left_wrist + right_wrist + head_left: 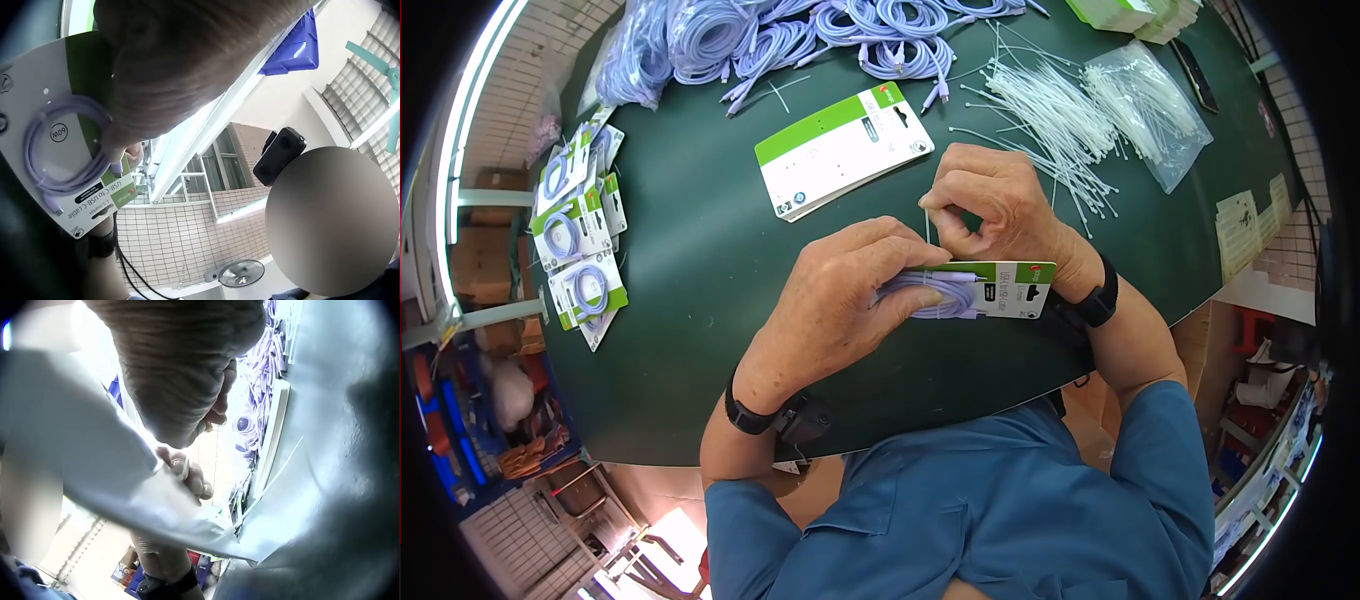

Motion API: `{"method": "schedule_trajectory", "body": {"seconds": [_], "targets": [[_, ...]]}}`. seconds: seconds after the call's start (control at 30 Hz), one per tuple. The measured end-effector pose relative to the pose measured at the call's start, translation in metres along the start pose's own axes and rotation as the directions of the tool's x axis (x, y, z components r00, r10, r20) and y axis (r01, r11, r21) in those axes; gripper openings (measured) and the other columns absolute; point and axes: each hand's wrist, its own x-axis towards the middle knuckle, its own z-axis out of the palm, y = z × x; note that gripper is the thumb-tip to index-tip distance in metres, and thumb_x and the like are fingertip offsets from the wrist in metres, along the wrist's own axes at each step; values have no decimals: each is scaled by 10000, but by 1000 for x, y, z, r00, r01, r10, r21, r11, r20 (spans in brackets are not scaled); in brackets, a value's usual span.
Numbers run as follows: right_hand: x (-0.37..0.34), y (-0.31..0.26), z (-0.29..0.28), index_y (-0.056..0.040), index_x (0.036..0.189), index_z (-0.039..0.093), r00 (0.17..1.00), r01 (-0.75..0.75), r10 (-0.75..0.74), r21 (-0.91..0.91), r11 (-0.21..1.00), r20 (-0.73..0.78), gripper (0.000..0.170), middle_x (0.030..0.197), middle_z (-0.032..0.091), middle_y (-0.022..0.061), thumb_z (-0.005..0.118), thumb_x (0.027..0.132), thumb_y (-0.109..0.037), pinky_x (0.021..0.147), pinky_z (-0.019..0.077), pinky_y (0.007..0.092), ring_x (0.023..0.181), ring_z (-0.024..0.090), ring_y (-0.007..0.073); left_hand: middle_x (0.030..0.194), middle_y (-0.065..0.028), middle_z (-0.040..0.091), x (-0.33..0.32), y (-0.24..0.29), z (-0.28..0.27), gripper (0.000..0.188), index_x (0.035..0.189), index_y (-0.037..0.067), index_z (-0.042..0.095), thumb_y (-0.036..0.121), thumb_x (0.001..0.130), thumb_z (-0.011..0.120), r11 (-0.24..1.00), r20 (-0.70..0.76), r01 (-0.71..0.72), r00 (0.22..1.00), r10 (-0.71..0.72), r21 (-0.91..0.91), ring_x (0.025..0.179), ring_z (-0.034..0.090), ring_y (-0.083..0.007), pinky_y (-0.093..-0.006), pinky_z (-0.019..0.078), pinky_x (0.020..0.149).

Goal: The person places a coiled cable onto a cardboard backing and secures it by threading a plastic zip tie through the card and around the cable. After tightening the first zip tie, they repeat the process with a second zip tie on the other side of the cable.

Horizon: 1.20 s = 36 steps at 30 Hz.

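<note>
In the head view my left hand (835,285) grips a green-and-white card (1020,275) with a coiled lavender USB cable (952,290) on its front, thumb across the coil. The left wrist view shows the same cable (32,147) looped against the printed card (19,103). Just beyond the card's far edge, my right hand (1000,205) pinches a thin white cable tie (927,228) between thumb and curled forefinger. From the right wrist view, a short piece of the white tie (185,467) shows by the left fingers, behind the card.
A stack of cards (830,155) lies ahead on the dark green table (690,330). White cable ties (1050,115) and a plastic bag of ties (1155,115) lie at the right. Lavender cables (710,45) are heaped at the back. Carded cables (575,235) pile up at the left edge.
</note>
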Motion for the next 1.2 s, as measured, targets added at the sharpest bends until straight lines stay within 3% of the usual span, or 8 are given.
{"method": "schedule_trajectory", "body": {"seconds": [0.17,0.27,0.43,0.53,0.63,0.7,1.1,1.2], "targets": [[-1,1,-2,-70,793,618,999,-17,18,-16,1000,47,154,721,565,53,699,715,36,548,472,337,640,592,239,975,-115,723,0,6,-2,359,1107,17,731,-30,771,850,1000,26,27,999,-27,5,833,709,-271,-348,573,736],[-2,8,-2,-53,830,643,998,15,-13,-37,999,58,178,705,555,52,679,711,75,527,453,319,625,582,208,961,-123,713,2,9,6,333,1086,13,729,-64,775,819,959,-38,-72,996,86,276,845,715,-275,-337,573,738],[-4,13,-9,-36,887,683,966,-248,230,180,952,118,108,776,640,38,713,799,19,589,488,297,655,600,155,928,-99,674,1,-7,5,395,1138,35,701,-63,771,812,981,-239,-74,964,117,182,866,701,-271,-362,565,723],[0,12,-17,-17,973,715,907,-413,409,419,808,105,92,840,693,27,718,882,-24,634,513,287,692,622,123,991,-68,712,3,-11,-1,426,1227,4,679,-72,823,789,985,-487,77,861,-144,-155,953,712,-191,-317,583,816],[-2,17,-24,30,1185,696,693,-624,710,596,504,125,233,981,728,43,686,996,-105,733,551,291,819,671,115,1059,-73,723,6,-21,-9,405,1258,-29,662,-51,869,773,915,-542,29,798,-263,-401,1000,699,-158,-303,581,876],[-1,8,-21,39,1227,675,725,-602,671,614,510,154,271,1018,729,58,680,1013,-126,767,559,298,869,682,127,1093,-76,728,7,-29,-10,397,1274,-45,653,-41,893,765,857,-556,-11,766,-324,-515,1024,693,-141,-296,580,906],[-5,-21,-5,37,1324,649,783,-607,539,567,556,310,400,1205,744,109,720,1036,-232,934,577,325,1077,695,150,1113,-94,743,3,-40,13,321,1221,-42,675,39,935,796,595,-329,39,803,-497,-803,1008,684,-122,-288,581,913],[-4,-20,-8,37,1309,662,768,-627,537,579,521,349,384,1179,754,99,721,1034,-225,920,580,319,1055,699,144,1067,-77,747,2,-45,15,288,1191,-25,690,50,937,803,399,-220,20,807,-548,-917,978,669,-116,-307,570,921]]}}
